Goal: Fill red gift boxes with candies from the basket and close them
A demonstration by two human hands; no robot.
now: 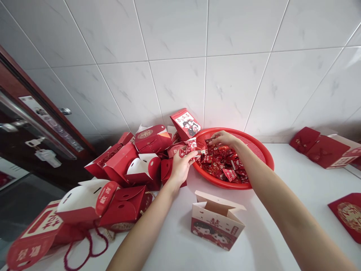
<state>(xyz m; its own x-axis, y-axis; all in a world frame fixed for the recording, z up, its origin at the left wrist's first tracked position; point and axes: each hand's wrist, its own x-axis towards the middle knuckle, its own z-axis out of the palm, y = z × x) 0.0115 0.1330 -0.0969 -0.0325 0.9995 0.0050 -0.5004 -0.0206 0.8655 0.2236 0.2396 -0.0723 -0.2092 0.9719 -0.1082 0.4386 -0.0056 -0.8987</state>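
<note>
My left hand point(182, 165) is closed around several red wrapped candies point(190, 146), held over the left rim of a red plastic basket point(261, 148). Many small candies in red wrappers point(222, 162) lie in that basket. My right hand point(225, 138) reaches into its far left part, fingers bent together on a dark red wrapped candy point(209, 142). In front of the basket, between my forearms, an open paper gift box point(216, 226) stands upright. It is cream and red with cartoon figures, and its top flaps are spread.
Red gift boxes point(153, 139) are heaped left of the basket and toward the front left, some with cords point(90, 248). More red boxes point(324, 148) and a flat red piece with a gold emblem point(349, 216) lie at right. A tiled wall point(177, 86) rises behind; a dark cabinet door with keys point(47, 156) stands left.
</note>
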